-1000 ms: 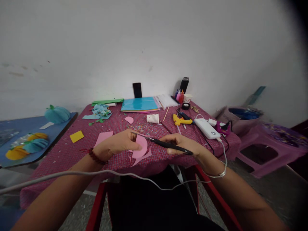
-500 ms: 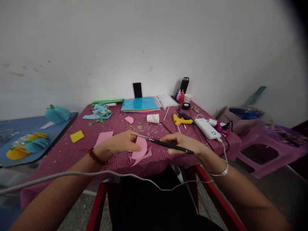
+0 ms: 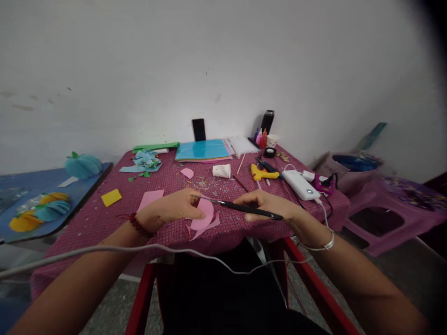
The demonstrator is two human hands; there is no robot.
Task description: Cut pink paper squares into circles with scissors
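My left hand (image 3: 181, 207) is closed on a piece of pink paper (image 3: 205, 215), thumb and fingers pinching its left side. The paper has a rounded edge, and a narrow pink strip (image 3: 206, 227) hangs below it. In my right hand (image 3: 263, 204) are scissors (image 3: 247, 210) seen edge-on, with long black handles and thin metal blades. Their blades point left, across the top of the paper at my left fingertips. Whether the blades are apart cannot be made out. A pink sheet (image 3: 151, 197) lies on the table behind my left wrist.
Paper scraps and a white cup (image 3: 221, 171) lie beyond my hands. A yellow glue gun (image 3: 262, 173), a white power bank (image 3: 301, 185) and cords are at right. Blue folders (image 3: 204, 150) lie at the back. A white cable (image 3: 157, 247) crosses before my forearms.
Both hands stay almost in place. The scissors' handle end has tipped slightly lower at the right relative to the hand, and the view has shifted a little.
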